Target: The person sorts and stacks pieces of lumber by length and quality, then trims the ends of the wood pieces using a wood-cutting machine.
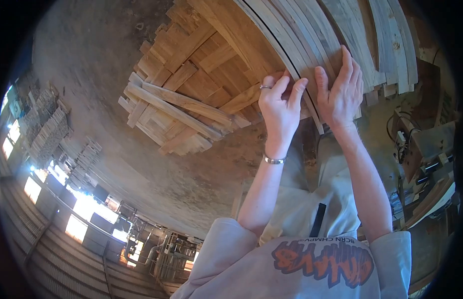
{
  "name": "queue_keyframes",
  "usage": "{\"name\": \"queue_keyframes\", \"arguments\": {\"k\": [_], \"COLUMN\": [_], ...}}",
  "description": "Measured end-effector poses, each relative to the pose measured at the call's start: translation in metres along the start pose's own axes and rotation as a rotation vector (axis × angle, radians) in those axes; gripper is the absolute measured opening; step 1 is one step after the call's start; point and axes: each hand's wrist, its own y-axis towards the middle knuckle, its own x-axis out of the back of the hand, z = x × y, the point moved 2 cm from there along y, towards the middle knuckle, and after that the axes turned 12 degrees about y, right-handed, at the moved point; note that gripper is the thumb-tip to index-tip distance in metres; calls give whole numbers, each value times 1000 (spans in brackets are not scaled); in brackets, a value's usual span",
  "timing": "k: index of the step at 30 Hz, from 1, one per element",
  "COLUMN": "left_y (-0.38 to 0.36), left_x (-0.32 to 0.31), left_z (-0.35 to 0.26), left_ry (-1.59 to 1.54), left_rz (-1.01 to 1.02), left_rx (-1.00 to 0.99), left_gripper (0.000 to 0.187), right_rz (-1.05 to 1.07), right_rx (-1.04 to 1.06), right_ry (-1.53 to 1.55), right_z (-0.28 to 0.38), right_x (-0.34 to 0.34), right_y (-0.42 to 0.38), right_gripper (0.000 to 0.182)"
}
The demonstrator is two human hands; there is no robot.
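Wooden strips (286, 35) lie side by side in front of the person, their near ends reaching down toward the legs. The left hand (281, 102) is at the outer edge, fingers curled and thumb against the wood; whether they pinch a strip is unclear. The right hand (341, 99) rests on the strips, fingers extended and gripping nothing.

A sideways push on one edge could make a strip slide against its neighbours, since a dark gap already separates some of them. Rough edges could leave splinters in the bare fingers, and the bracelet (274, 160) might catch on a corner.

Beyond the left hand, a pile of boards (206, 65) with loose battens (171, 112) across it crowds that side above the dusty floor (117, 65). More strips (400, 50) stand to the right, hemming in the right hand.
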Motion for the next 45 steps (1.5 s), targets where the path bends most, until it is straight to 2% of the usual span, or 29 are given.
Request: {"name": "queue_keyframes", "arguments": {"k": [5, 7, 8, 9, 10, 13, 16, 19, 22, 23, 25, 27, 30, 33, 36, 39, 42, 45], "left_y": [2, 2, 2, 2, 2, 5, 9, 10, 13, 14, 19, 20, 22, 22, 21, 23, 25, 26], "left_x": [-3, -2, -2, -2, -2, 0, 3, 7, 12, 12, 7, 6, 7, 7, 8, 10, 9, 8], "left_z": [5, 5, 4, 3, 2, 2, 0, 0, -1, 2, 7, 4, 7, 5, -1, -1, -3, -3], "left_ry": [-178, -284, -287, -284, -283, -343, -352, -316, -192, -162, -112, -196, -215, -216, -230, -228, -232, -253], "left_rz": [59, 112, 118, 126, 135, 193, 233, 239, 227, 235, 253, 253, 260, 263, 274, 264, 240, 216], "left_rx": [91, 134, 125, 115, 101, 122, 123, 109, 88, 90, 85, 93, 81, 81, 95, 88, 90, 79], "left_gripper": [37, 37, 38, 39, 41, 41, 36, 34, 32, 32, 32, 33, 35, 31, 29, 29, 30, 30], "right_rz": [6, 44, 60, 92, -20, -206, -327, -286, -368, -420, -356, -320, -260, -296, -254, -281, -303, -235], "right_rx": [-21, -67, -97, -255, -282, -640, -1381, -1780, -1675, -1704, -1697, -1684, -1668, -1619, -1511, -1524, -1563, -1475], "right_ry": [76, 220, 298, 403, 521, 636, 1121, 1506, 1544, 1513, 1522, 1542, 1549, 1587, 1695, 1620, 1568, 1594], "right_z": [0, -7, -11, -12, -24, -53, -77, -46, -29, -29, -32, -27, -19, 4, 6, 13, 20, 17], "right_x": [4, 15, 23, 38, 44, 71, 59, 44, 31, 29, 26, 32, 38, 49, 52, 51, 51, 48], "right_y": [2, 3, 4, 0, -15, -76, -142, -132, -110, -106, -110, -109, -107, -84, -76, -71, -63, -65], "right_gripper": [61, 53, 49, 37, 33, 40, 56, 73, 81, 77, 74, 68, 76, 80, 93, 85, 84, 95]}}
